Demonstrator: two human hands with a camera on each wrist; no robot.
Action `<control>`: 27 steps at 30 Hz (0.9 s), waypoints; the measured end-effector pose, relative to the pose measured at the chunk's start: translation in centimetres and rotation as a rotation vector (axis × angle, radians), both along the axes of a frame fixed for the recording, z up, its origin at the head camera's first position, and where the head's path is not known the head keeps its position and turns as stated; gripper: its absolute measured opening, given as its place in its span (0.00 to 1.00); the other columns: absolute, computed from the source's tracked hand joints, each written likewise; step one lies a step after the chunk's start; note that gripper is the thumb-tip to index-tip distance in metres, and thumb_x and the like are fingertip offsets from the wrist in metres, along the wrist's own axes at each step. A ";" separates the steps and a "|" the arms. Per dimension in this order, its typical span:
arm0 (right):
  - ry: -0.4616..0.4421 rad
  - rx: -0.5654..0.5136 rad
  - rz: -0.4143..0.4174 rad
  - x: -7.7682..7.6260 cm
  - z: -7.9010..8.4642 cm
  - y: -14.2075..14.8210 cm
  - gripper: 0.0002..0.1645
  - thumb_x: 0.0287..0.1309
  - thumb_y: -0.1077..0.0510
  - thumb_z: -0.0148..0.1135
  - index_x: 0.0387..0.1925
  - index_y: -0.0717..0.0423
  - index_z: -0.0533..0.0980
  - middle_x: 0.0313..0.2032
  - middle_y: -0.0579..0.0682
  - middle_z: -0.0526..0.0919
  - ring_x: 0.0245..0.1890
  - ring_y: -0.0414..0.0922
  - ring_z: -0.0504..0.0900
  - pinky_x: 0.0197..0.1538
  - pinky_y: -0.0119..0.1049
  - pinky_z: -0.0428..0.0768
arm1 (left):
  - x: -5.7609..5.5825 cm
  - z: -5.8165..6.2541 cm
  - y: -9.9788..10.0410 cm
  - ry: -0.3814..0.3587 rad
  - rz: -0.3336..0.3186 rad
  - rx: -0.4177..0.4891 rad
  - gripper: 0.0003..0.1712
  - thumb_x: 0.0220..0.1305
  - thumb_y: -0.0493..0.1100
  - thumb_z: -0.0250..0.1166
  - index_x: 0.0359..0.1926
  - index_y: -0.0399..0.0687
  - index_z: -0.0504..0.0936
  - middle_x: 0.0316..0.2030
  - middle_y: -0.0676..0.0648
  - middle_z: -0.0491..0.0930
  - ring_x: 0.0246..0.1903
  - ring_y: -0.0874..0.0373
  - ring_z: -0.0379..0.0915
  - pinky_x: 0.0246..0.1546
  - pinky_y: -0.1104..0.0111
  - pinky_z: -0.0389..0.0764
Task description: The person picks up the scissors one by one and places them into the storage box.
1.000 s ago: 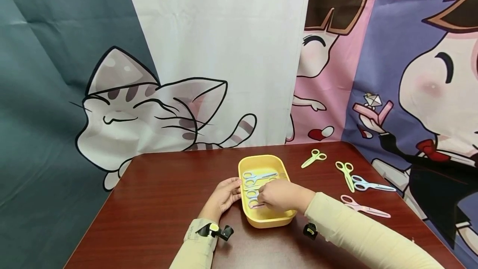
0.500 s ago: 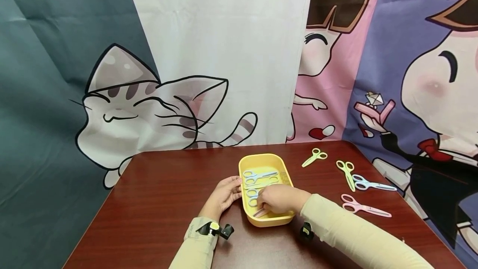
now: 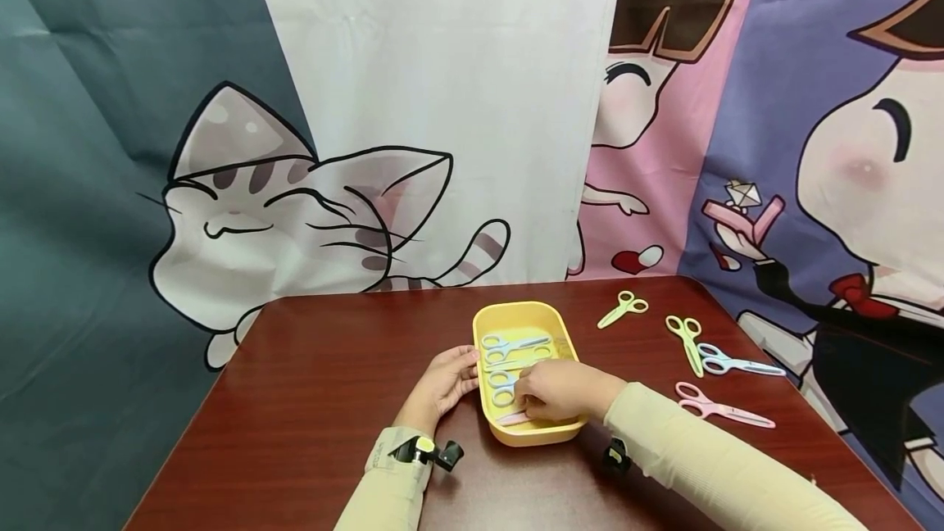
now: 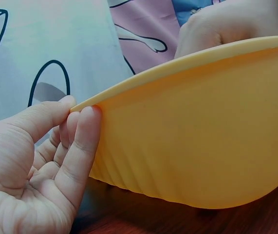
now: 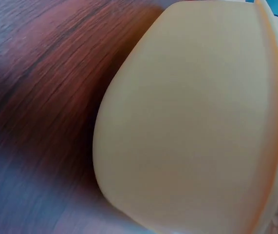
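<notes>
My left hand (image 3: pixel 445 379) holds the left rim of a yellow plastic basket (image 3: pixel 516 306); in the left wrist view the thumb sits at the rim and the fingers lie against the outer wall. My right hand (image 3: pixel 553 390) reaches inside, its curled fingers on pink scissors (image 3: pixel 511 419) near the basket's near end. Most of that pair is hidden under the hand. Farther in lie light-blue scissors (image 3: pixel 527 343), green scissors (image 3: pixel 509 365) and a second light-blue pair (image 3: pixel 512 386), partly covered by the hand. From the right wrist, only the basket's outer wall (image 5: pixel 187 122) fills the view.
On the dark red wooden table (image 3: pixel 354 383), to the right of the basket, are green scissors (image 3: pixel 614 316), a second green pair (image 3: pixel 689 348) touching light-blue scissors (image 3: pixel 741 365), and pink scissors (image 3: pixel 726 412). A printed cartoon curtain (image 3: pixel 442 64) hangs behind the table.
The pink scissors under my right hand have shifted toward the basket's near end, away from the second light-blue pair, and tilted then levelled. My left hand stays on the rim.
</notes>
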State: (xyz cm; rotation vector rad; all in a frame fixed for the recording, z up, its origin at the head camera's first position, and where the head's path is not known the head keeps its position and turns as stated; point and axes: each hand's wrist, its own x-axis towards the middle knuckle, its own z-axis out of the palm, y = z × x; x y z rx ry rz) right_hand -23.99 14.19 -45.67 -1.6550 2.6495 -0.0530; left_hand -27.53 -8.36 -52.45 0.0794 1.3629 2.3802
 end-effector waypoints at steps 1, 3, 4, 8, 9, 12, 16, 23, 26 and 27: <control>0.007 0.003 -0.003 0.0 -0.1 0.1 0.03 0.52 0.53 0.64 0.29 0.44 0.77 0.23 0.35 0.72 0.23 0.31 0.67 0.27 0.22 0.67 | -0.1 0.0 0.0 0.004 0.001 -0.003 0.12 0.62 0.37 0.59 0.43 0.35 0.70 0.27 0.47 0.77 0.24 0.62 0.74 0.27 0.72 0.80; 0.014 0.016 -0.021 0.0 -0.2 0.3 0.05 0.50 0.52 0.65 0.29 0.42 0.76 0.22 0.35 0.70 0.22 0.32 0.65 0.24 0.23 0.65 | -0.2 0.0 0.0 0.002 0.003 -0.001 0.13 0.62 0.36 0.59 0.45 0.33 0.69 0.27 0.47 0.78 0.24 0.62 0.74 0.27 0.72 0.80; 0.018 0.023 -0.029 0.0 -0.3 0.3 0.05 0.49 0.52 0.66 0.28 0.42 0.76 0.21 0.35 0.69 0.22 0.32 0.65 0.24 0.24 0.65 | -0.2 0.0 0.0 -0.003 0.003 0.002 0.14 0.63 0.36 0.58 0.45 0.32 0.69 0.27 0.46 0.78 0.24 0.62 0.75 0.27 0.72 0.80; 0.031 0.045 -0.063 -0.1 -0.7 0.5 0.07 0.47 0.53 0.66 0.28 0.41 0.75 0.21 0.34 0.67 0.22 0.33 0.65 0.23 0.25 0.64 | -0.2 0.1 -0.1 -0.012 -0.012 0.004 0.14 0.64 0.35 0.56 0.47 0.31 0.68 0.28 0.47 0.78 0.24 0.62 0.75 0.28 0.71 0.80; 0.033 0.045 -0.067 0.0 -0.7 0.6 0.07 0.47 0.54 0.66 0.28 0.42 0.75 0.21 0.34 0.67 0.22 0.33 0.65 0.23 0.25 0.64 | -0.2 0.1 -0.1 -0.013 -0.017 0.007 0.13 0.64 0.35 0.56 0.47 0.31 0.68 0.28 0.47 0.78 0.24 0.62 0.75 0.28 0.71 0.80; 0.033 0.034 -0.072 0.0 -0.5 0.7 0.07 0.47 0.54 0.66 0.28 0.43 0.75 0.22 0.35 0.68 0.22 0.33 0.65 0.24 0.25 0.65 | 0.0 0.4 -0.1 -0.011 -0.035 0.004 0.11 0.65 0.35 0.54 0.46 0.32 0.68 0.28 0.47 0.78 0.25 0.62 0.75 0.28 0.71 0.80; 0.026 0.020 -0.066 0.1 -0.4 0.8 0.07 0.49 0.54 0.67 0.31 0.44 0.76 0.23 0.36 0.70 0.24 0.34 0.66 0.26 0.25 0.67 | 0.3 0.9 -0.2 -0.003 -0.046 -0.006 0.10 0.66 0.34 0.54 0.46 0.32 0.68 0.28 0.46 0.77 0.25 0.62 0.75 0.28 0.71 0.80; 0.066 0.027 -0.054 0.1 -0.5 0.8 0.06 0.50 0.53 0.67 0.31 0.44 0.77 0.27 0.37 0.73 0.29 0.34 0.70 0.32 0.28 0.73 | 0.4 1.0 -0.2 -0.001 -0.043 -0.011 0.14 0.65 0.34 0.54 0.48 0.29 0.66 0.29 0.46 0.77 0.25 0.62 0.75 0.28 0.72 0.80; 0.064 0.030 -0.066 0.1 -0.5 0.8 0.07 0.49 0.53 0.67 0.30 0.43 0.76 0.26 0.36 0.72 0.28 0.34 0.70 0.31 0.28 0.73 | 0.3 0.6 -0.2 -0.004 -0.032 -0.003 0.14 0.65 0.35 0.55 0.48 0.30 0.67 0.29 0.47 0.78 0.25 0.62 0.75 0.28 0.72 0.80; 0.061 0.027 -0.069 0.1 -0.5 0.9 0.07 0.49 0.53 0.68 0.30 0.43 0.76 0.26 0.36 0.72 0.27 0.34 0.70 0.31 0.28 0.72 | 0.2 0.5 -0.1 -0.005 -0.027 -0.002 0.14 0.65 0.35 0.55 0.48 0.30 0.67 0.29 0.47 0.78 0.25 0.62 0.75 0.28 0.72 0.80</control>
